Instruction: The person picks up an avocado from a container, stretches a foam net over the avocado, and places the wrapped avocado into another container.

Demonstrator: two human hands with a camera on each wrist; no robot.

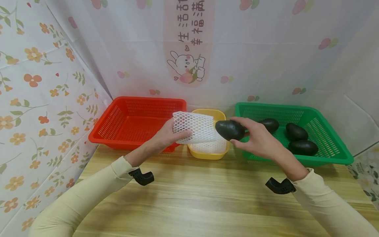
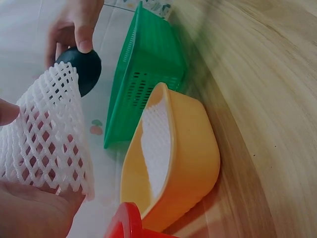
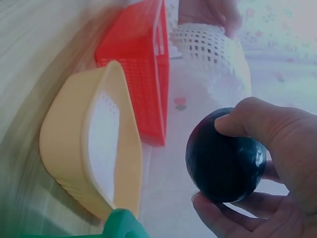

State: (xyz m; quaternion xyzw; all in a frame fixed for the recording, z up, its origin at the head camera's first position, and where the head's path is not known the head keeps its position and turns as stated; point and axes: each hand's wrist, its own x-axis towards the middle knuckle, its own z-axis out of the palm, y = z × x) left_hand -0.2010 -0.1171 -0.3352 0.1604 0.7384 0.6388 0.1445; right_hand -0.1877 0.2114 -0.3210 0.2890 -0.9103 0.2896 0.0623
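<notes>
My left hand (image 1: 168,133) holds a white foam net sleeve (image 1: 195,126), thumb in front and the other fingers behind or inside the mesh. The sleeve's wide end faces right. Just beside that end, my right hand (image 1: 257,136) grips a dark avocado (image 1: 229,130) between thumb and fingers, its narrower end pointing left. In the left wrist view the sleeve (image 2: 44,134) overlaps the avocado (image 2: 84,69); whether they touch I cannot tell. Below both hands stands a yellow basket (image 1: 207,155) with more white foam nets (image 1: 210,146) in it.
A red basket (image 1: 115,143) stands at the left, no fruit visible in it. At the right, a green basket (image 1: 328,161) holds several dark avocados (image 1: 303,147). All stand on a wooden table (image 1: 201,204) before a printed white curtain (image 1: 142,49).
</notes>
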